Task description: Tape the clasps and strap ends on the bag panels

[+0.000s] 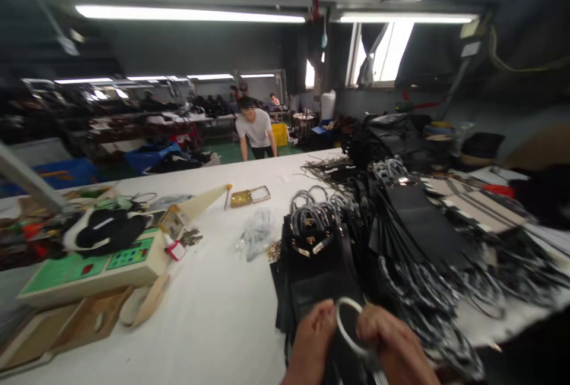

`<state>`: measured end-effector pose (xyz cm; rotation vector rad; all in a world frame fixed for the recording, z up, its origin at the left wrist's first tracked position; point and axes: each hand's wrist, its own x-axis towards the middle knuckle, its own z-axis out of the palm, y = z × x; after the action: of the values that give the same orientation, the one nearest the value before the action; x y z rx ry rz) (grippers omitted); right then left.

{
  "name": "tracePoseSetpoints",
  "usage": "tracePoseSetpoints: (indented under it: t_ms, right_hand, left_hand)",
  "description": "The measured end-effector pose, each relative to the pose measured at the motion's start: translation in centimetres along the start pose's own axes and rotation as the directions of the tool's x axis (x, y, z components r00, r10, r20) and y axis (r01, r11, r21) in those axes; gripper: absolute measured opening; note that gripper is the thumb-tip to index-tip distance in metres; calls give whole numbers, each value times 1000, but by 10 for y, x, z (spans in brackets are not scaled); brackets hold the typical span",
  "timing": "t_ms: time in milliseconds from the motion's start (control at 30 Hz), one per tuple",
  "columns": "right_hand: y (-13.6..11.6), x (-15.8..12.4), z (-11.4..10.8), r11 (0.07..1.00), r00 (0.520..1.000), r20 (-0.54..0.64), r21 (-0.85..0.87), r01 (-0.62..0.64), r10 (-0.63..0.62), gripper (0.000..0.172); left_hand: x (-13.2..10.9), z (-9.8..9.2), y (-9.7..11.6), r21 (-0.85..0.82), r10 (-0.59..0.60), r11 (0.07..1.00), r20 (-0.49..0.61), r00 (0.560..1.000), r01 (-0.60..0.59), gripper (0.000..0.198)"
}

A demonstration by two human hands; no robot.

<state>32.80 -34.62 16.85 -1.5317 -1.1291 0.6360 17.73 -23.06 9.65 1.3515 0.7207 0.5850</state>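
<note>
Low in the view, my right hand (392,334) is closed on the right side of a thin whitish ring (342,328), which looks like a narrow roll of tape. My left hand (314,337) is closed at the ring's left edge, its fingers pinched together; what lies between them is too blurred to make out. Just beyond both hands is a stack of black leather-like bag pieces (312,275), with clear-wrapped handles (309,215) and gold-coloured fittings at its far end.
More black pieces (418,218) with wrapped handles cover the table's right side. On the white table (200,325) are a crumpled clear plastic bag (258,230), a small gold box (241,197) and a green-topped machine (93,269). A person in a white shirt (257,129) leans at the far edge.
</note>
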Motion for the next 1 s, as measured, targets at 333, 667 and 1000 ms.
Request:
tracePoseSetpoints:
  t_ms: [333,667,1000]
  right_hand:
    - [-63,45,-6,225,972,-33,974,-21,233,48]
    - [-42,77,-5,197,940,104,965,-175,325,38]
    - [-30,71,19,452,942,152,847,-280,298,30]
  left_hand:
    - [-11,19,94,-376,-32,924,86,996,62,48]
    - [0,12,125,-428,-25,903,46,999,43,38]
    - [11,1,134,-623,-151,769,42,988,144,41]
